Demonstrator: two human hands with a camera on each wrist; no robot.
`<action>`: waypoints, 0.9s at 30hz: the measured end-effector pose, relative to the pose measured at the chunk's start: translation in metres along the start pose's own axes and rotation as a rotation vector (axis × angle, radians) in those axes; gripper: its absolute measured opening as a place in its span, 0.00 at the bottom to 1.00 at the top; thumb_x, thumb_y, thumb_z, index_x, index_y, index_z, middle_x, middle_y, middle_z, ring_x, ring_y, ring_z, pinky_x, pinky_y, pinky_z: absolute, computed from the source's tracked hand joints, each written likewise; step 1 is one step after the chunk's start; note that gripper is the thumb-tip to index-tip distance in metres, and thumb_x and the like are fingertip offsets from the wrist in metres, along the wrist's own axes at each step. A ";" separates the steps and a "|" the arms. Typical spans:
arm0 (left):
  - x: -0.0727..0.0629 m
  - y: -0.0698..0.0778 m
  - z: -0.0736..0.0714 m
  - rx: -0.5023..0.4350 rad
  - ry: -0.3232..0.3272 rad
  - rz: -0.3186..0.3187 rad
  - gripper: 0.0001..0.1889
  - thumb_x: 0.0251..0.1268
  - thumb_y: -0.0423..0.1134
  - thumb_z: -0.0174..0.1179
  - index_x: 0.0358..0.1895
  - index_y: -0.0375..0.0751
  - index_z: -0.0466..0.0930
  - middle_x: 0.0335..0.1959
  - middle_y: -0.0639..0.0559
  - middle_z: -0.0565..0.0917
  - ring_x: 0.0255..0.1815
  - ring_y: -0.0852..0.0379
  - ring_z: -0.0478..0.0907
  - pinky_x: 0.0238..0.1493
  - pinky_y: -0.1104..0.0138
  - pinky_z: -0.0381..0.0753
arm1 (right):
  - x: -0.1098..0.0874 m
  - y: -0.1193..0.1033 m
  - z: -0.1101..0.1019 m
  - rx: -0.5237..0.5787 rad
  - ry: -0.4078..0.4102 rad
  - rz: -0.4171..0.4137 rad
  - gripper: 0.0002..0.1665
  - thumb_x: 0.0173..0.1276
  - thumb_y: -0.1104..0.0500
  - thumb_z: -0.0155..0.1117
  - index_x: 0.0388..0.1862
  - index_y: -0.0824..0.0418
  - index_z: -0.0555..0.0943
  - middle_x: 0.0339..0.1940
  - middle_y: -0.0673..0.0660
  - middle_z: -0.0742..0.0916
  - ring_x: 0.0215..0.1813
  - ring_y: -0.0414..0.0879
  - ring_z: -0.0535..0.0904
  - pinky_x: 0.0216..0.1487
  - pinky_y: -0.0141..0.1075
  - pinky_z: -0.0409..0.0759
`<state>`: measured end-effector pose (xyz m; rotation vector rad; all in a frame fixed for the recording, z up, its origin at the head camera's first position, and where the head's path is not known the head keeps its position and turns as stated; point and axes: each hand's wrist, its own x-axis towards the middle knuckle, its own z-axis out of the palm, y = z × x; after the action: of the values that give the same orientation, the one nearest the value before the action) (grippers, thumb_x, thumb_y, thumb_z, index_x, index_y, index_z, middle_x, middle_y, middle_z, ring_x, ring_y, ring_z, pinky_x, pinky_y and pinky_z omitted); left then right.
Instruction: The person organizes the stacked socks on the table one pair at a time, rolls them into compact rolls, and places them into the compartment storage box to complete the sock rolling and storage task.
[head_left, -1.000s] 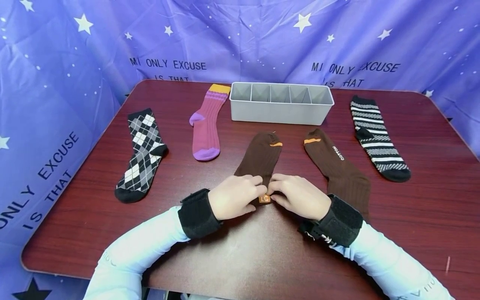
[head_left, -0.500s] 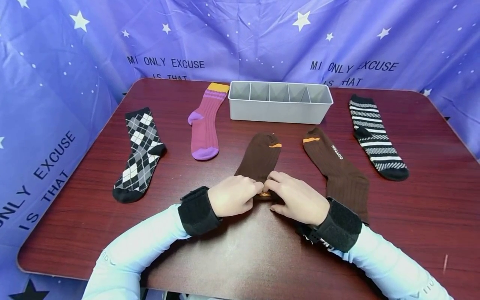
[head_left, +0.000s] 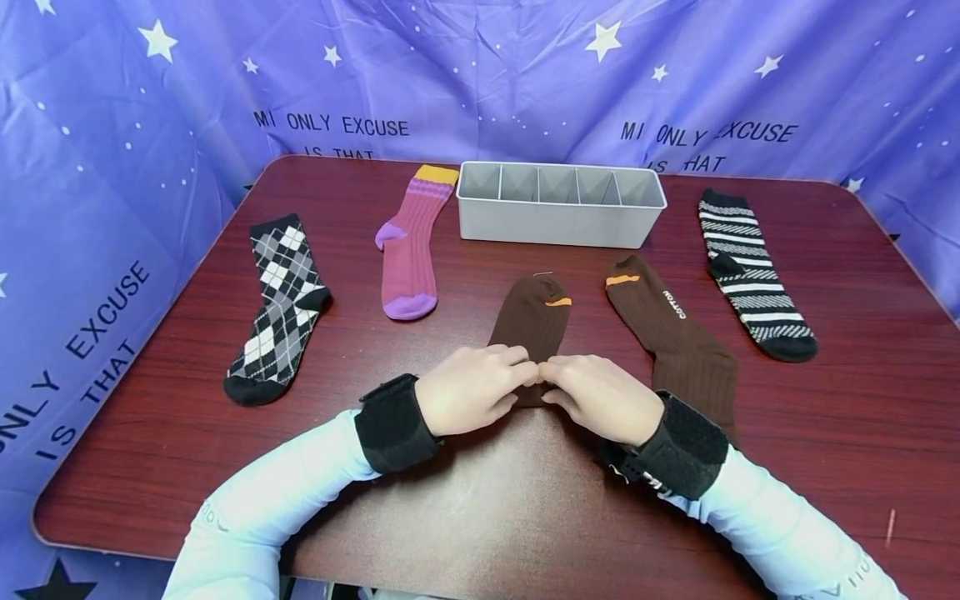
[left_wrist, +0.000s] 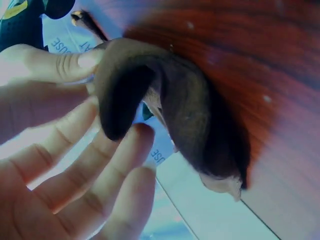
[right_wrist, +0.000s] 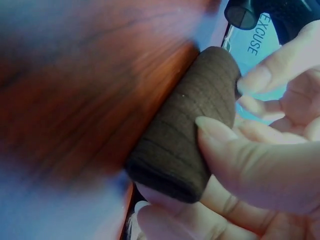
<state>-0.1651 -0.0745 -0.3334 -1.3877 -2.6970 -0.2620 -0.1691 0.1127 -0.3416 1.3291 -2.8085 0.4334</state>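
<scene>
A brown sock point(head_left: 531, 312) with an orange toe stripe lies mid-table, toe pointing away, its near end folded over between both hands. My left hand point(head_left: 476, 387) pinches the left side of that fold; in the left wrist view, thumb and forefinger grip the curled brown fabric point(left_wrist: 185, 110). From the right, my right hand point(head_left: 600, 396) holds the same fold. The right wrist view has its thumb on the ribbed roll point(right_wrist: 175, 135) and fingers beneath. Just right of this hand lies a second brown sock point(head_left: 693, 358), flat, marked COTTON, its lower part partly hidden by the wrist strap.
Behind the socks stands a grey divided box point(head_left: 555, 223) with several compartments. A pink sock point(head_left: 412, 258) lies left of it and an argyle sock point(head_left: 281, 308) farther left. A black-and-white striped sock point(head_left: 753, 279) lies at the right. A starry purple curtain point(head_left: 495, 83) hangs behind the table.
The sock's near end has been folded over, and its orange LC label has gone out of sight. The sock's toe has shifted slightly toward me. Both hands have drawn together at the fold.
</scene>
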 end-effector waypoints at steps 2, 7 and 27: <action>0.000 0.002 0.000 0.046 -0.005 0.010 0.12 0.43 0.39 0.61 0.35 0.47 0.73 0.29 0.56 0.72 0.32 0.60 0.72 0.27 0.68 0.74 | 0.001 0.000 -0.001 0.014 -0.002 0.020 0.08 0.50 0.65 0.62 0.27 0.57 0.72 0.20 0.45 0.76 0.23 0.35 0.71 0.26 0.28 0.69; -0.001 0.003 0.000 0.119 -0.065 -0.015 0.17 0.39 0.43 0.65 0.37 0.49 0.75 0.32 0.56 0.74 0.33 0.58 0.73 0.27 0.67 0.75 | 0.001 0.000 -0.001 0.070 0.024 0.037 0.12 0.48 0.67 0.63 0.30 0.57 0.70 0.23 0.45 0.76 0.25 0.35 0.71 0.27 0.28 0.69; 0.000 -0.004 0.001 -0.001 -0.049 -0.005 0.11 0.41 0.29 0.56 0.32 0.44 0.74 0.23 0.53 0.75 0.26 0.56 0.74 0.26 0.66 0.72 | -0.001 -0.001 0.000 -0.007 0.021 0.016 0.17 0.40 0.59 0.69 0.29 0.56 0.73 0.29 0.48 0.74 0.31 0.37 0.69 0.33 0.32 0.70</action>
<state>-0.1679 -0.0766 -0.3344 -1.4058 -2.7408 -0.2328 -0.1676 0.1123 -0.3412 1.2947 -2.8028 0.4347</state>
